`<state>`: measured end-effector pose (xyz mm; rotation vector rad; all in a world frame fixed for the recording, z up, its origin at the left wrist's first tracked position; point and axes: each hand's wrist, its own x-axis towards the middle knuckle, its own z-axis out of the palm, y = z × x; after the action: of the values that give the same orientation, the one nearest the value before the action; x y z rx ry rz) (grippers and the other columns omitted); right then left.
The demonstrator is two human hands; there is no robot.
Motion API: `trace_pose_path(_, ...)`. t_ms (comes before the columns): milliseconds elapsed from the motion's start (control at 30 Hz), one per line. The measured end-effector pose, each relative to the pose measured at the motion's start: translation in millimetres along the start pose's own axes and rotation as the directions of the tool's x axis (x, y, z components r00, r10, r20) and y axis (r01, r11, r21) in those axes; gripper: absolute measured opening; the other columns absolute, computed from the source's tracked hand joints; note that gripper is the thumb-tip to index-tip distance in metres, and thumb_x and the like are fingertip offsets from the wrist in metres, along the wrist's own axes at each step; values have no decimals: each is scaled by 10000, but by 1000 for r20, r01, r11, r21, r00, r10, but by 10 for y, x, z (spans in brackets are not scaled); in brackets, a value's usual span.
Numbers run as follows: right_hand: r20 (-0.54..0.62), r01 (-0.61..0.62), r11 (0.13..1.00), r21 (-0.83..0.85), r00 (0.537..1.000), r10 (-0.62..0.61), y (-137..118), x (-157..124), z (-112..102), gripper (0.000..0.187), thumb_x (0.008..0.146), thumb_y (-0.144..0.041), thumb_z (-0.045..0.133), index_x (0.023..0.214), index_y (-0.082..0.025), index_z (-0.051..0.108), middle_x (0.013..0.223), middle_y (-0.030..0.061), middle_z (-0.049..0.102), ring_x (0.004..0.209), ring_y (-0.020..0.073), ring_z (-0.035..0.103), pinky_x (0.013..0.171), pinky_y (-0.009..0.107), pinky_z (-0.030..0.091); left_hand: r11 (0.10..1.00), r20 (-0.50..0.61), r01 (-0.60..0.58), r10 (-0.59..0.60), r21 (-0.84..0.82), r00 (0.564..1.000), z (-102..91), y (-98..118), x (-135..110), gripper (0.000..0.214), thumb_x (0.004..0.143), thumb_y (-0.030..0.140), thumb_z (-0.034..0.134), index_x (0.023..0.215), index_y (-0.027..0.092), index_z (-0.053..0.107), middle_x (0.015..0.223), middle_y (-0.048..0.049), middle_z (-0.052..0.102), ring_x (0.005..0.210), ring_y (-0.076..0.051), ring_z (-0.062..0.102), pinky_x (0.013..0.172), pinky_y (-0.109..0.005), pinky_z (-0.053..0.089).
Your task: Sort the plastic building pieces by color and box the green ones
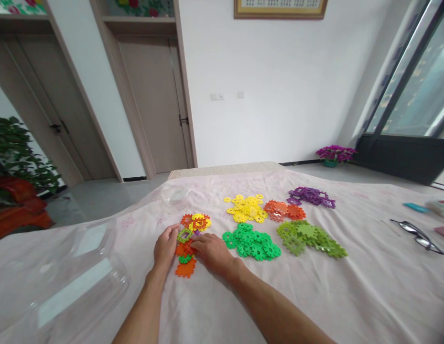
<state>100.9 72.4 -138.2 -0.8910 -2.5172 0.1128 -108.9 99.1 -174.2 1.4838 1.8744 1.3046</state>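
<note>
A small mixed heap of flat notched plastic building pieces (185, 271) in orange, yellow, lime, green and purple lies on the cloth in front of me. Along its left edge rests my left hand (166, 247), touching the pieces with its fingers loosely bent and their tips partly hidden. From the right, my right hand (213, 252) reaches over the heap, fingers stretched onto the orange pieces and close to a purple piece (196, 233). I see nothing lifted in either hand. Right of the heap lie green flower-shaped pieces (255, 242) and, behind them, yellow ones (246, 209).
Farther right are piles of orange-red pieces (279, 210), purple pieces (311, 196) and lime pieces (308, 235). Eyeglasses (418, 235) and a blue object (416, 207) lie at the far right. Clear plastic containers (81, 286) stand on the left of the pale tablecloth (214, 315).
</note>
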Motion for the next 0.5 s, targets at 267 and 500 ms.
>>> trace_pose_path(267, -151, -201, 975, 93, 965, 213, 109, -32, -76, 218, 980, -300, 494, 1049, -236, 690, 977, 47, 722, 900, 168, 644, 815, 249, 444, 981, 70, -36, 23, 192, 997, -26, 35, -29, 325, 878, 435, 478, 1082, 311, 699, 1183, 4, 716, 1080, -213, 653, 942, -305, 474)
trace_pose_path(500, -382, -562, 750, 348, 646, 661, 810, -131, -453, 341, 901, -277, 494, 1184, -201, 668, 909, 42, 735, 809, 178, 658, 771, 268, 472, 989, 91, -41, 28, 145, 995, 20, 83, -40, 364, 864, 439, 499, 1139, 272, 670, 1221, -22, 699, 1123, -214, 639, 995, -328, 466)
